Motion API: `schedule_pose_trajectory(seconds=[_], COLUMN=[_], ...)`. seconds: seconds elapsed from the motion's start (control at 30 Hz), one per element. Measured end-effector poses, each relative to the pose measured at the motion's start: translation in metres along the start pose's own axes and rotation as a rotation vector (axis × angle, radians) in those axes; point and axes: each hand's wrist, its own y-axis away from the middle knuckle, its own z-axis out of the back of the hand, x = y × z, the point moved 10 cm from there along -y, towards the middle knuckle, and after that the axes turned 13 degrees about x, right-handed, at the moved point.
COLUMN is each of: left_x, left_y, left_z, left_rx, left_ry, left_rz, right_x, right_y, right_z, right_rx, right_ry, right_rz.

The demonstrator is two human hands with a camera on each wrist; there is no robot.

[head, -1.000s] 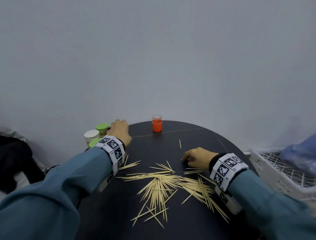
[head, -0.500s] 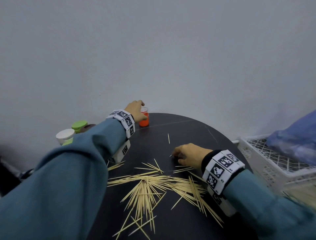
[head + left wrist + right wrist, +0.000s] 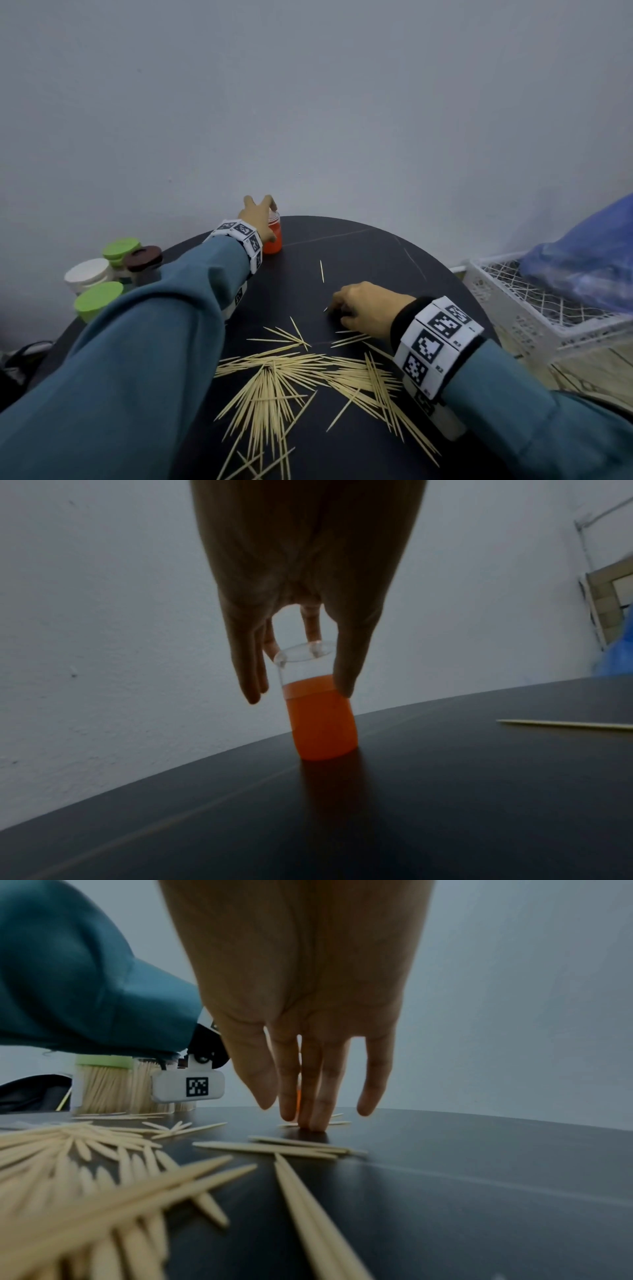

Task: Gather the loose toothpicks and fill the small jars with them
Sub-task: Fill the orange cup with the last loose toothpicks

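Observation:
Loose toothpicks (image 3: 291,373) lie fanned over the near half of the round dark table (image 3: 376,253), also low in the right wrist view (image 3: 85,1150). One stray toothpick (image 3: 322,271) lies farther back. A small jar with an orange body and clear top (image 3: 274,240) stands at the table's far edge. My left hand (image 3: 259,214) is over it, thumb and fingers down round its clear top (image 3: 322,729). My right hand (image 3: 359,305) rests mid-table, its straight fingertips (image 3: 315,1121) pressing on a toothpick whose tip pokes out to the left.
Lidded jars stand at the left edge: two green lids (image 3: 121,247) (image 3: 98,298), one white (image 3: 88,274), one brown (image 3: 143,257); at least one holds toothpicks. A white lattice basket (image 3: 534,308) with a blue bag (image 3: 589,253) sits right of the table. A wall stands close behind.
My left hand has travelled from the lidded jars at the left across to the orange jar and come down over it. The right hand has stayed on the same spot.

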Motion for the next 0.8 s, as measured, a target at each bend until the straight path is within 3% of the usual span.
schedule_pose_trajectory(seconds=[0.17,0.4,0.63,0.8], left_x=[-0.002,-0.018,-0.025,-0.014], left_y=[0.008,0.04,0.111,0.169], left_z=[-0.002,0.033,0.083,0.086], left_rx=[0.022,-0.061,-0.127,-0.1], left_ry=[0.054,0.187,0.279,0.388], left_rz=[0.009,-0.132,-0.29,-0.358], right_x=[0.001,0.004,0.006,0.007], right_y=[0.001,0.001,0.002,0.005], right_z=[-0.001,-0.001,-0.001,-0.001], right_rx=[0.004,0.007,0.011,0.02], right_ry=[0.022,0.071,0.117,0.139], right_rz=[-0.009,-0.017,-0.047,-0.051])
